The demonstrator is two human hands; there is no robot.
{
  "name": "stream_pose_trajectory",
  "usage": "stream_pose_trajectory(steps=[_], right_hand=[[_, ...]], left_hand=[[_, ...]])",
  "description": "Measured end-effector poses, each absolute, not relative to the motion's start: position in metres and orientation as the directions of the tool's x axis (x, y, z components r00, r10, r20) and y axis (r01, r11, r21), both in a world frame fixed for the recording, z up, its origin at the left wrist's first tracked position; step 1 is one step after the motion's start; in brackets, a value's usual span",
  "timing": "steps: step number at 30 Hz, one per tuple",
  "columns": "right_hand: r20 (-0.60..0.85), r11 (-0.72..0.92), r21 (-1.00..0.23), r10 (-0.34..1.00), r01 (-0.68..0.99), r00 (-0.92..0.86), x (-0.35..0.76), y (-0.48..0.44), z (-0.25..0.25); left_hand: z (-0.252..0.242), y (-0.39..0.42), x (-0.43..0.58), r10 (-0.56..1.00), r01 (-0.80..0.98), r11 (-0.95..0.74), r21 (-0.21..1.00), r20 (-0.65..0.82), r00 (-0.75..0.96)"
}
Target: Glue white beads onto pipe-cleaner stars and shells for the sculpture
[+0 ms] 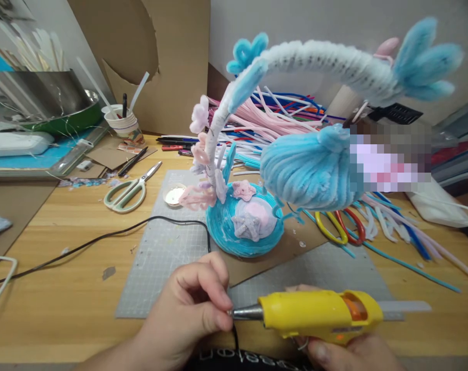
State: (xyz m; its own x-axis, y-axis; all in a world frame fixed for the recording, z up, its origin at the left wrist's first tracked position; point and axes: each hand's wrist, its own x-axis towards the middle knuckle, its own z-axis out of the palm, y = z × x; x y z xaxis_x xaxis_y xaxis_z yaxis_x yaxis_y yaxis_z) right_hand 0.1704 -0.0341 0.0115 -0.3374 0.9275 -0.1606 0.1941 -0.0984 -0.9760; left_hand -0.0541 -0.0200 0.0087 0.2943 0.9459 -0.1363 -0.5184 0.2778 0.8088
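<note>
A yellow hot glue gun (307,314) lies sideways in my right hand (342,355), whose fingers are closed around its handle. A pale glue stick (406,306) sticks out of the gun's rear. At the metal nozzle tip, my left hand (191,293) pinches something too small to make out between thumb and fingers. Just beyond stands a pipe-cleaner craft: a round blue base (220,234) with a glittery starfish (247,226), a white arched stem (315,55) and a hanging blue shell (311,170). Pink and lilac flowers (200,116) run up the stem.
Green-handled scissors (126,196) lie left of the grey cutting mat (152,278). A black cord (102,237) crosses the wooden table. Loose pipe cleaners (272,111) pile up behind, near yellow-and-red-handled scissors (330,226). Paper cups (121,123) hold pens at the back.
</note>
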Motion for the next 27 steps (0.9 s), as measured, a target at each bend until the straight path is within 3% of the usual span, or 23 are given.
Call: stream_pose_trajectory(steps=[3, 7, 13, 21, 27], right_hand=[[-0.079, -0.044, -0.991, 0.953, 0.123, -0.293, 0.17, -0.032, 0.013], [-0.066, 0.009, -0.966, 0.957, 0.258, -0.281, 0.173, -0.032, 0.014], [-0.005, 0.054, -0.972, 0.968, 0.229, -0.249, 0.172, -0.032, 0.014], [0.0, 0.083, -0.933, 0.973, 0.351, -0.231, 0.18, -0.038, 0.006], [-0.041, 0.046, -0.943, 0.967, 0.329, -0.252, 0.18, -0.036, 0.004]], left_hand=[[0.01, -0.02, -0.053, 0.953, -0.518, 0.271, 0.811, -0.151, 0.262], [0.01, -0.019, -0.053, 0.947, -0.517, 0.275, 0.811, -0.137, 0.29], [0.01, -0.019, -0.053, 0.947, -0.529, 0.281, 0.801, -0.142, 0.289], [0.009, -0.02, -0.053, 0.944, -0.532, 0.284, 0.798, -0.135, 0.302], [0.009, -0.02, -0.054, 0.948, -0.533, 0.278, 0.799, -0.138, 0.288]])
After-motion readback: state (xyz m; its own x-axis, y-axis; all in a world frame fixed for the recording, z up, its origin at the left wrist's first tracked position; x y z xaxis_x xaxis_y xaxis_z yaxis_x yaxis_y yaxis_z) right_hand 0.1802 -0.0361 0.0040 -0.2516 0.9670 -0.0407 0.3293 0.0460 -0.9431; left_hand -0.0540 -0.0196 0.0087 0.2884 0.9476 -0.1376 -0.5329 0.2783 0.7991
